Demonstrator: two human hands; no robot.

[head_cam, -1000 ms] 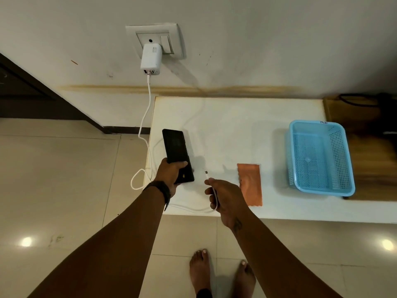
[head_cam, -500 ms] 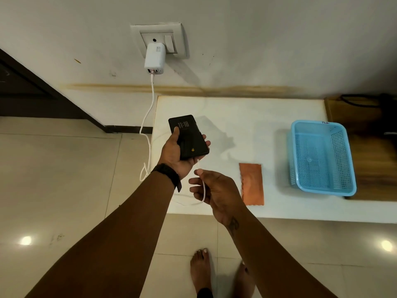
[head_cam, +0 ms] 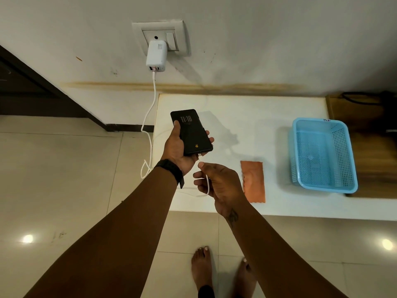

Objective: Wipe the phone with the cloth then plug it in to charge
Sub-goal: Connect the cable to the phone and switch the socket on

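My left hand (head_cam: 178, 150) holds a black phone (head_cam: 192, 133) above the white table (head_cam: 240, 112), screen up and lit with a clock. The white charging cable (head_cam: 151, 117) runs down from a white charger (head_cam: 156, 55) in the wall socket and loops to my right hand (head_cam: 219, 186). My right hand pinches the cable just behind its plug (head_cam: 200, 157), whose tip sits at the phone's bottom edge. An orange cloth (head_cam: 253, 181) lies flat on the table right of my right hand.
A light blue perforated basket (head_cam: 324, 155) stands on the table's right part, beside a wooden surface (head_cam: 373, 125) with a dark cord. The table's front edge is near my bare feet (head_cam: 202, 267) on the tiled floor. A dark door frame (head_cam: 32, 78) is at left.
The phone was lifted and turned screen up, and its screen lit. My right hand brought the cable's plug up to the phone's bottom edge.
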